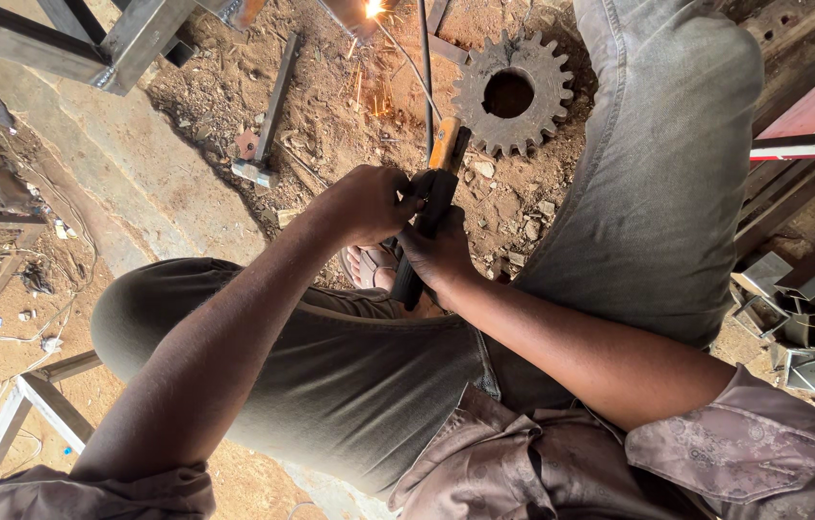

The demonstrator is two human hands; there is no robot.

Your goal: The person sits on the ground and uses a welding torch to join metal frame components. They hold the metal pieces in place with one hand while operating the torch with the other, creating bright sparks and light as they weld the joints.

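Both hands clamp the black welding electrode holder (431, 217) over the lap, left hand (369, 204) fingers wrapped on its upper grip, right hand (441, 255) bracing below, rod (425, 67) steadied toward the sparks (369, 12) near the gear (508, 93).

I see the gear (508, 93) on the dirt ahead; the hammer (266, 116) lies to its left; metal scraps (807, 337) sit far right.

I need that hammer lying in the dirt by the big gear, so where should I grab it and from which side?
Probably by the long handle, near its far end, away from the head. The hammer lies flat on the sandy ground with its steel head toward the seated person, so reaching down from above and wrapping the bare shaft looks easiest.
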